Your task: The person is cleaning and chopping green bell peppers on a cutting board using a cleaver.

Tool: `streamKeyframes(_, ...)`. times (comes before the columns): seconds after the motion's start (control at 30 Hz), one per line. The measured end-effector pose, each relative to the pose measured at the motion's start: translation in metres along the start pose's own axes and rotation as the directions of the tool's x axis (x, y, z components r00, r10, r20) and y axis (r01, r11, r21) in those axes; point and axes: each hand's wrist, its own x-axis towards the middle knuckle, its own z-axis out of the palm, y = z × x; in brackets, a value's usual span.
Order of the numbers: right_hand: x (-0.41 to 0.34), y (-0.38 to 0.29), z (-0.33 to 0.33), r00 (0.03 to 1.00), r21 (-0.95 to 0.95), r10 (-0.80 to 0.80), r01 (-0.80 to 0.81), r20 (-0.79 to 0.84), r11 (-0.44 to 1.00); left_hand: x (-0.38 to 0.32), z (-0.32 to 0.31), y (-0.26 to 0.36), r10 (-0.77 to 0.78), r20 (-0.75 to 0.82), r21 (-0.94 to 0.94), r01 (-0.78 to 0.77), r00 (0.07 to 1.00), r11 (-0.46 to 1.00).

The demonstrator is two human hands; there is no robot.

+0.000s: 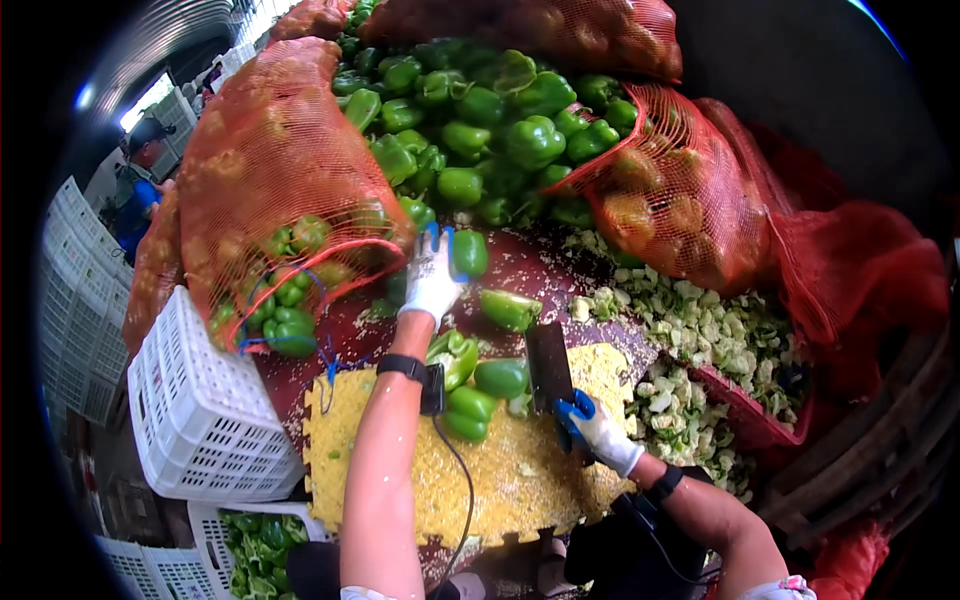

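My left hand, in a white glove with blue fingertips, reaches forward over the red surface. It touches a whole green bell pepper on its right side; whether it grips the pepper does not show. My right hand, gloved alike, is closed on a wide-bladed cleaver held above the right part of a yellow foam mat. Left of the blade lie a dark green pepper, a lighter one and an opened pepper. Beyond them is a cut pepper piece.
A heap of green peppers lies ahead, between red mesh sacks. Pale pepper cores are piled right. White crates stand left; a lower crate holds peppers. A person is at far left.
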Motion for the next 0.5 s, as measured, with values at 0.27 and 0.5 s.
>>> streamKeyframes(0.27, 0.0, -0.013, 0.0, 0.999, -0.034, -0.023, 0.024, 0.022, 0.999, 0.03, 0.045, -0.013, -0.17, -0.01, -0.022, 0.169, 0.985, 0.985)
streamKeyframes(0.5, 0.005, 0.005, -0.004, 0.998, 0.159, 0.052, -0.056, 0.031, 0.986, -0.072, -0.054, 0.03, -0.112, -0.186, -0.21, 0.072, 0.976, 0.975)
